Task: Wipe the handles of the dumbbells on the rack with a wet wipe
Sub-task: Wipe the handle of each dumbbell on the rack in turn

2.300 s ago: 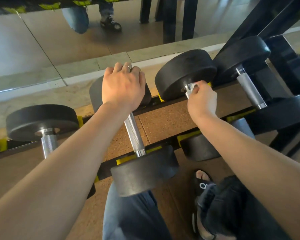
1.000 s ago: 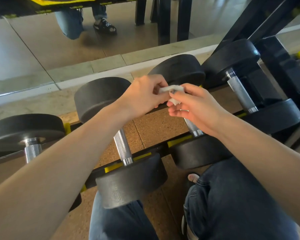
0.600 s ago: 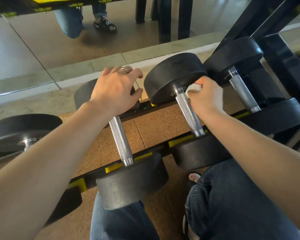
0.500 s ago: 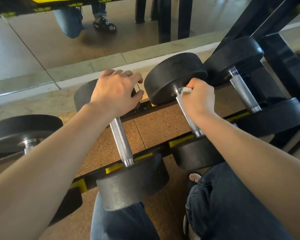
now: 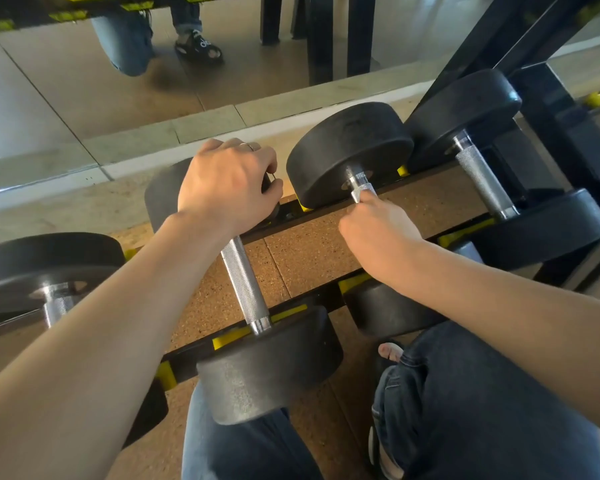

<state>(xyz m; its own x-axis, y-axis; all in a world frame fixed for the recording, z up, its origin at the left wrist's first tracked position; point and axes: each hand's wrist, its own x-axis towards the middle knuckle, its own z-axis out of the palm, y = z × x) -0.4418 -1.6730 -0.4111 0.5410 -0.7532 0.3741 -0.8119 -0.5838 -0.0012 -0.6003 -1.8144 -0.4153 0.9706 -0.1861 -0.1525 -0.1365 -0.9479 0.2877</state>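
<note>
Several black dumbbells with knurled steel handles lie across a black and yellow rack [image 5: 291, 311]. My right hand [image 5: 378, 233] is wrapped around the handle [image 5: 361, 188] of the second dumbbell from the right, hiding most of it; the wet wipe is out of sight inside the fist. My left hand [image 5: 227, 183] rests over the far weight head [image 5: 163, 194] of the neighbouring dumbbell, fingers curled over its top edge. That dumbbell's handle [image 5: 245, 285] shows bare below my wrist.
A further dumbbell [image 5: 482, 181] lies at the right beside the rack's black upright [image 5: 565, 109], and another [image 5: 49, 268] at the left. A mirror runs along the wall behind. My knees in jeans are under the rack's front edge, over cork-patterned flooring.
My right hand has slid down the handle toward me, baring its far end. Earlier both hands held the wipe together, then my left hand went back onto the weight head.
</note>
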